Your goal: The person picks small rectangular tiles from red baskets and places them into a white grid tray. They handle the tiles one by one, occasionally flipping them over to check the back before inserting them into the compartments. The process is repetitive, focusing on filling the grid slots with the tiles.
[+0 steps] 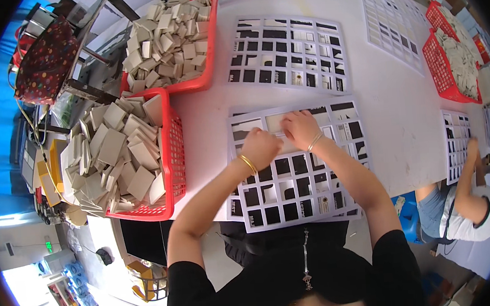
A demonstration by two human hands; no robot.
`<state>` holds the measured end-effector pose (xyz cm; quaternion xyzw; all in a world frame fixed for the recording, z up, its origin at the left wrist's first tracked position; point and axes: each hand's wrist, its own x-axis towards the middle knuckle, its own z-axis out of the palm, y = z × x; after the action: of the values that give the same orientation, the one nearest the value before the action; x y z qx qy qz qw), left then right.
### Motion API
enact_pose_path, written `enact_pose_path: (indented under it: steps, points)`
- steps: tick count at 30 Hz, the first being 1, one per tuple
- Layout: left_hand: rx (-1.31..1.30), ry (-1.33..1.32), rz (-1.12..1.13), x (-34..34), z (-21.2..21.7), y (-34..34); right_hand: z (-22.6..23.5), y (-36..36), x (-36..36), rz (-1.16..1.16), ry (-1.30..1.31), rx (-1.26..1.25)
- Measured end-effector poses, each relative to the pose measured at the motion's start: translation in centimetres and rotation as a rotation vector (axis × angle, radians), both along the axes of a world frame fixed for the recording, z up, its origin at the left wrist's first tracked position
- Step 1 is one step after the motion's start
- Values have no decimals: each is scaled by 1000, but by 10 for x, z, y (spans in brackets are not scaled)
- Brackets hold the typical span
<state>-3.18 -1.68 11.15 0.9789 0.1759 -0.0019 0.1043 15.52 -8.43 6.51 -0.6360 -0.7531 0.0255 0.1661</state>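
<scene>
A white gridded board (248, 224) with black, white and grey pieces in its compartments lies in front of me at the table's near edge, over another board. Above its upper half, my left hand (262, 147) is closed, fingers curled in and thumb toward the right. My right hand (301, 130) bends down close beside it, fingertips together at a wide compartment. A plain beige piece (274, 122) shows in that compartment, partly covered by the right hand. Whatever is between the fingers of either hand is hidden.
Red baskets heaped with beige tiles (116, 141) stand at the left. A second filled board (286, 55) lies farther back, more boards (394, 32) at the right. Another red basket (446, 71) holds pale pieces. At the right edge a person (471, 210) reaches to a board.
</scene>
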Motion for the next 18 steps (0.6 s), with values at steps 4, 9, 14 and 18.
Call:
enact_pose_path:
  steps: [4,9,14,18]
  points:
    - [-11,-597,422,8,22,101,3,-3,-4,-47,-11,-76]
    - [258,-410,853,-27,31,258,5,-2,-10,-66,20,-111]
    - [26,240,889,-24,32,285,12,-5,-11,-66,73,-102]
    - [-66,226,804,-28,16,306,14,-7,-12,-79,79,-106]
